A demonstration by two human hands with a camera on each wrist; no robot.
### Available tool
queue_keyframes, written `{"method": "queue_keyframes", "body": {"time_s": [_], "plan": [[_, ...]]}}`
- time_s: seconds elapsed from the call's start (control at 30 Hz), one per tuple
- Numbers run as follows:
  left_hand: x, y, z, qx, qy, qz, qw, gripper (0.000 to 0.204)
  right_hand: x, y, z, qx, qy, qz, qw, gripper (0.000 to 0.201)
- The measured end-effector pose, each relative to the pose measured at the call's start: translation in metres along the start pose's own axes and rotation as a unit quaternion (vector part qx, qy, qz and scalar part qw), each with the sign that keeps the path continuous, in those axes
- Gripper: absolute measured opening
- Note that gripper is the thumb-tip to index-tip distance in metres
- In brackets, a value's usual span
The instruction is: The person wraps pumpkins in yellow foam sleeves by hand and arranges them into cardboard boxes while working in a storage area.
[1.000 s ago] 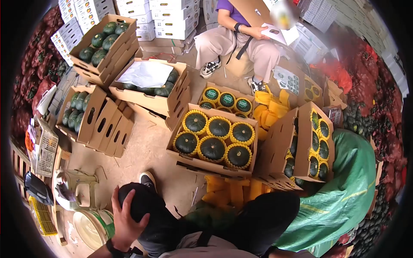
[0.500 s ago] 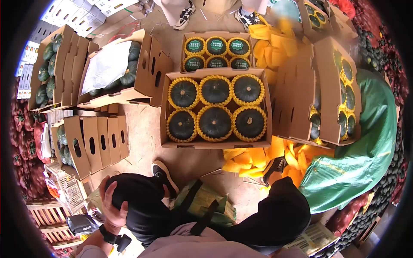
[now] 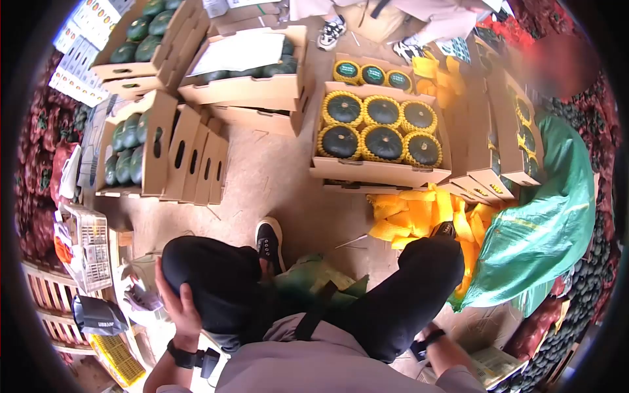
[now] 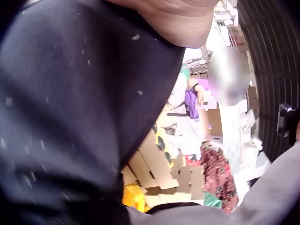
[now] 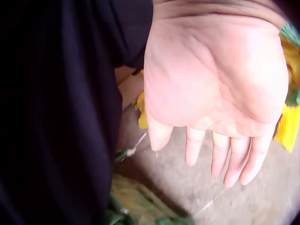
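Note:
My left hand (image 3: 175, 302) lies over my left knee (image 3: 209, 275) in black trousers, fingers draped on the cloth; in the left wrist view only the heel of that hand (image 4: 178, 18) shows above the dark trouser leg. My right hand (image 5: 215, 103) hangs beside my right thigh (image 3: 419, 288), palm up, fingers loosely extended and holding nothing. In the head view only its wrist (image 3: 429, 338) shows. In front of me stands a cardboard box (image 3: 380, 171) of several dark green squashes (image 3: 383, 143) in yellow foam nets.
A pile of yellow foam nets (image 3: 419, 213) lies by my right foot, with a green sack (image 3: 314, 281) between my legs. More squash boxes (image 3: 131, 150) stand left and behind. A green tarpaulin (image 3: 544, 223) covers a heap on the right. Another person's shoes (image 3: 331, 29) show at the top.
The view has swung and tilted down, so the boxes sit higher in the frame. My left hand stays on the knee. My right wrist has come into view at the lower right.

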State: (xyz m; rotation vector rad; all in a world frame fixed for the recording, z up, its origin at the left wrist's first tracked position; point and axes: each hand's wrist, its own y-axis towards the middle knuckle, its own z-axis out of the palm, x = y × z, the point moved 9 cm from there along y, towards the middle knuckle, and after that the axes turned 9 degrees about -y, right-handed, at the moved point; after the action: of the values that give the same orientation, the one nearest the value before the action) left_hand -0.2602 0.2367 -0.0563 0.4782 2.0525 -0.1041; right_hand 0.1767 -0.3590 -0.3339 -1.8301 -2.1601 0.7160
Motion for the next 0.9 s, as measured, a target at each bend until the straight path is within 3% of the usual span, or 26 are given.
{"method": "queue_keyframes", "body": {"time_s": [0.1, 0.13, 0.17, 0.2, 0.23, 0.27, 0.3, 0.4, 0.47, 0.53, 0.67, 0.7, 0.77, 0.83, 0.87, 0.9], "plan": [[-0.002, -0.015, 0.013, 0.081, 0.072, 0.018, 0.994, 0.08, 0.014, 0.028, -0.149, -0.214, -0.126, -0.134, 0.959, 0.036], [-0.001, -0.015, 0.012, 0.089, 0.094, 0.035, 0.991, 0.083, 0.026, 0.024, -0.217, -0.289, -0.075, -0.172, 0.939, 0.036], [-0.003, -0.014, 0.009, 0.083, 0.08, 0.023, 0.993, 0.083, 0.047, 0.009, -0.282, -0.248, 0.148, -0.168, 0.942, 0.033], [-0.006, -0.009, 0.009, 0.077, 0.062, 0.015, 0.995, 0.083, 0.081, -0.008, -0.333, -0.251, 0.262, -0.226, 0.904, 0.039], [-0.008, -0.003, 0.006, 0.071, 0.068, 0.018, 0.995, 0.08, 0.101, -0.023, -0.358, -0.19, 0.382, -0.156, 0.891, 0.044], [-0.01, 0.004, 0.004, 0.065, 0.073, 0.02, 0.995, 0.076, 0.152, -0.052, -0.383, -0.182, 0.435, -0.172, 0.865, 0.042], [-0.011, 0.01, 0.001, 0.06, 0.077, 0.022, 0.995, 0.073, 0.189, -0.049, -0.389, -0.117, 0.494, -0.216, 0.834, 0.041], [-0.022, 0.029, -0.006, 0.071, 0.133, 0.098, 0.984, 0.061, 0.348, -0.076, -0.368, 0.106, 0.452, -0.313, 0.828, 0.039], [-0.039, 0.033, -0.004, 0.075, 0.111, 0.167, 0.977, 0.049, 0.445, -0.078, -0.321, 0.215, 0.374, -0.336, 0.837, 0.038], [-0.028, 0.038, -0.003, 0.062, 0.136, 0.148, 0.978, 0.043, 0.535, -0.076, -0.261, 0.294, 0.306, -0.348, 0.836, 0.04], [0.006, 0.046, -0.027, 0.026, 0.108, 0.129, 0.985, 0.039, 0.686, -0.038, -0.112, 0.35, 0.254, -0.343, 0.834, 0.042], [0.01, 0.045, -0.032, 0.028, 0.103, 0.138, 0.985, 0.038, 0.719, -0.026, -0.078, 0.317, 0.238, -0.36, 0.845, 0.027], [0.02, 0.041, -0.044, 0.037, 0.087, 0.136, 0.986, 0.041, 0.779, -0.014, -0.006, 0.303, 0.291, -0.41, 0.81, 0.029], [0.026, 0.039, -0.054, 0.04, 0.073, 0.115, 0.99, 0.04, 0.821, -0.033, 0.026, 0.358, 0.343, -0.338, 0.8, 0.03], [0.027, 0.042, -0.057, 0.032, 0.072, 0.109, 0.991, 0.037, 0.834, -0.046, 0.036, 0.407, 0.335, -0.247, 0.813, 0.029], [0.03, 0.042, -0.06, 0.029, 0.071, 0.099, 0.992, 0.035, 0.857, -0.054, 0.044, 0.417, 0.395, -0.24, 0.783, 0.029]]}}
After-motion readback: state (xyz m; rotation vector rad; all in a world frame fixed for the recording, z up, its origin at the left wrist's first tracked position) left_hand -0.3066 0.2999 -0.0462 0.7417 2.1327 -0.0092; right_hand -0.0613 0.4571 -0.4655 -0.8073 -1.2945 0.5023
